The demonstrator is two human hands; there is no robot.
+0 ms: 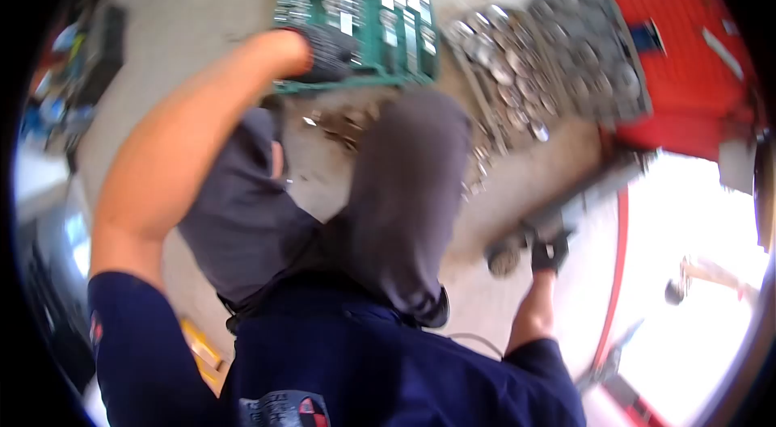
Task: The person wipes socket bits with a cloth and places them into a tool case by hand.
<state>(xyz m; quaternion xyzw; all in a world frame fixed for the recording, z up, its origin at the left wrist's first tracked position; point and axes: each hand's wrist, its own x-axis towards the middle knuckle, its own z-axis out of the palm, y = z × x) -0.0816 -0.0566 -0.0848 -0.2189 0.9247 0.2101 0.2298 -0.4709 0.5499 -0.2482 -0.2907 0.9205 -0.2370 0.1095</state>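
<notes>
My left hand [327,54], in a dark glove with a red cuff, is over the near edge of a green tool case [368,71]. Its fingers are smeared by motion, so what they hold, if anything, cannot be made out. Shiny sockets and wrench-like tools lie in the case's slots. Low at the right, my right hand [551,252], also dark-gloved, is by a long dark metal piece [578,205] with a round wheel-like end [503,259]. Blur hides whether those fingers grip it.
Between my knees and the case lie loose small metal parts [343,124] on the floor. A tray of large sockets [509,63] sits right of the case, beside a grey insert [590,47] and a red cabinet-like surface [679,39]. Cluttered items [69,96] stand at far left.
</notes>
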